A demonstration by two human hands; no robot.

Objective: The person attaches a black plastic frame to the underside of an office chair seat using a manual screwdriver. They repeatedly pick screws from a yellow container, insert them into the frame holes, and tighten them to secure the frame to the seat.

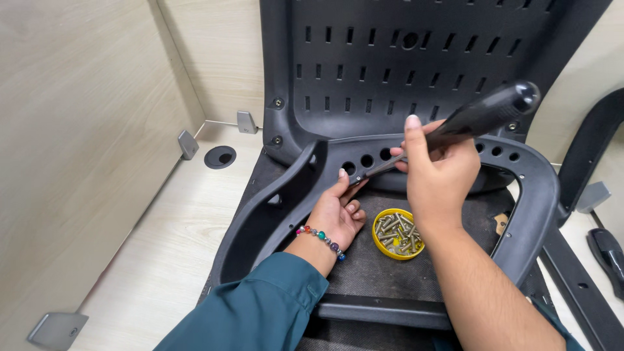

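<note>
screwdriver tip at the holes of a chair frame

the biggest thing in view is a pale wooden desk [162, 260] boxed in by pale side panels [71, 130], with a round cable hole [220, 156] in the desk near the back corner. on the desk lies a black office chair, taken apart. its plastic backrest [403, 65], pierced with rows of short slots, stands up against the back panel. in front of it the fabric seat [383, 266] lies flat, and a curved black plastic frame [539, 201] arches over the seat from left to right, with a row of round holes along its top bar. at the far right another black chair part [595, 162] leans at the edge of the view.

the person wears a teal sleeve [260, 312] on the left arm and a beaded bracelet [320, 236] at that wrist. the left hand [338, 214] is under the top bar of the frame, fingers curled up, with the fingertips touching the bar's lower edge near the leftmost holes. the right hand [439, 175] is clamped around a screwdriver [481, 117] with a thick black handle; the handle points up and to the right, and the thin shaft runs down to the left, its tip at the frame just beside the left fingertips.

between the two forearms, on the seat, sits a small yellow lid [398, 234] filled with metal screws [396, 231].
</note>
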